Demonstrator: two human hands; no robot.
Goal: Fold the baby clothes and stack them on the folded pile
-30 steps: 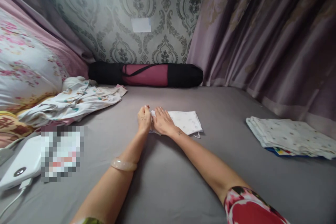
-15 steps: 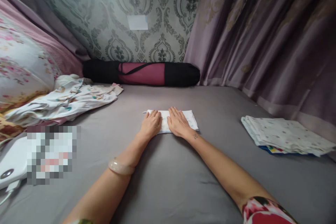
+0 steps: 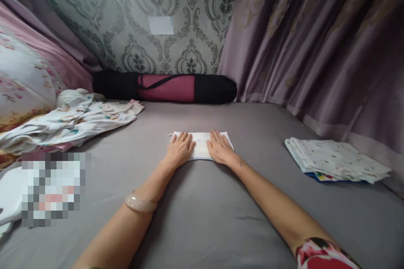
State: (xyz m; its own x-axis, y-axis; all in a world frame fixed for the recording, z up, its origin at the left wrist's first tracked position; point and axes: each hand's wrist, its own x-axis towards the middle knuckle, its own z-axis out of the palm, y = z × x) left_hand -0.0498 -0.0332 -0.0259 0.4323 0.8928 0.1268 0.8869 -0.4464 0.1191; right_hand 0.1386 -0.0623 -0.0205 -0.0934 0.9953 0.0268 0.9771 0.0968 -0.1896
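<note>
A small white folded cloth (image 3: 200,148) lies flat on the grey sheet (image 3: 202,210), in the middle of the view. My left hand (image 3: 181,149) rests palm down on its left end, fingers stretched forward. On the right end lies my right hand (image 3: 220,147), also flat with fingers extended. Bare white fabric shows between the two hands. A short loop or string sticks out at the cloth's far left corner.
Folded patterned cloths (image 3: 337,159) lie at the right, with something blue beneath. A black and pink rolled bag (image 3: 167,88) lies along the wall. Crumpled clothing (image 3: 85,117), a floral pillow (image 3: 25,80) and a white device (image 3: 11,191) are at the left.
My right hand has slid outward to the cloth's right end, so more white fabric shows between my hands. The whole view has shifted slightly.
</note>
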